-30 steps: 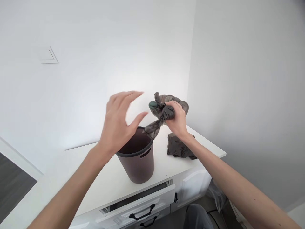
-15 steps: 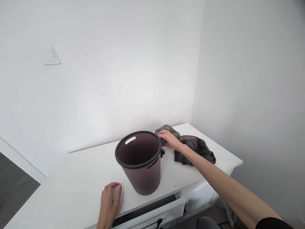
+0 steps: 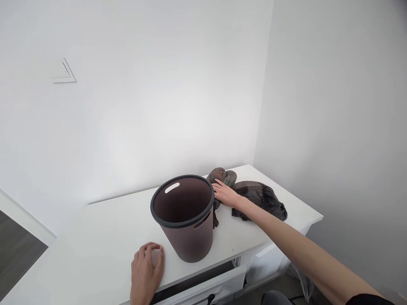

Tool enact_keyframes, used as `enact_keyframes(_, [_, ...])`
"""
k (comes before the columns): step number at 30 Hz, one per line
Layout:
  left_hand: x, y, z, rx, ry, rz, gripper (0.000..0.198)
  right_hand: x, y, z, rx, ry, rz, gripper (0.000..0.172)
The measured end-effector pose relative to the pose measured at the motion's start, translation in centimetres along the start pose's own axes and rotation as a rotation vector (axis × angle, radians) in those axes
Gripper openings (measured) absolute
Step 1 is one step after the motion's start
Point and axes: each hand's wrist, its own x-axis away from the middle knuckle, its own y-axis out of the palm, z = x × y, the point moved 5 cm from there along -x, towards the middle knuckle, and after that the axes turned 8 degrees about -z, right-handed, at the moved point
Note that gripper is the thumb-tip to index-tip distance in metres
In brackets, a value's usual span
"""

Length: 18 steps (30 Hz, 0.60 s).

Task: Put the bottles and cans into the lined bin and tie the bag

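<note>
A brownish-purple trash bin (image 3: 190, 241) with a black rim and cut-out handles stands upright on the white tabletop (image 3: 111, 237). Just behind its right side, a dark, thin plastic bag (image 3: 219, 174) lies bunched up, with rounded bulges; part of it is hidden by the bin. My right hand (image 3: 225, 194) rests against this bag with its fingers stretched out, near the bin's rim. A second dark plastic bag (image 3: 257, 197) lies beyond my right forearm. My left hand (image 3: 147, 269) lies on the tabletop left of the bin, fingers loosely curved and holding nothing.
Below the table's front edge, a white drawer (image 3: 206, 288) with a dark handle is pulled out. White walls (image 3: 178, 84) meet in a corner behind the table. A clear plastic bag (image 3: 302, 281) hangs or lies low at the right, beside a grey rounded object (image 3: 276, 298).
My right hand has straightened its fingers and moved slightly down against the bag behind the bin. That bag's loose end now hangs lower beside the bin. My left hand has settled flatter on the tabletop.
</note>
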Motion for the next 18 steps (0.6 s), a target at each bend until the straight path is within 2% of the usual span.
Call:
enact_keyframes(4, [0.0,-0.1,0.2,-0.032,0.017,0.002,0.039,1.7,-1.1,-0.9,0.067,0.010,-0.029,0.055])
enact_keyframes(7, [0.0,-0.2,0.3,-0.048,0.021,0.007,0.039,3.7,-1.8,-1.5,0.079,0.052,-0.019,0.074])
enact_keyframes(9, [0.0,-0.3,0.3,-0.052,0.021,0.008,0.040,5.4,-1.9,-1.8,0.103,0.136,-0.003,0.085])
enact_keyframes(11, [0.0,-0.4,0.4,-0.056,0.021,0.010,0.040,7.5,-1.4,-1.8,0.121,0.305,0.014,0.087])
enact_keyframes(13, [0.0,-0.4,0.5,-0.061,0.026,0.015,0.041,9.7,-0.4,-1.7,0.086,0.532,0.002,0.081])
enact_keyframes(15, [0.1,-0.5,0.6,-0.064,0.029,0.023,0.041,12.0,0.9,-1.7,-0.017,0.744,-0.062,0.070])
enact_keyframes(18, [0.2,-0.6,0.8,-0.056,0.028,0.028,0.041,14.7,2.1,-1.9,-0.171,0.910,-0.154,0.041])
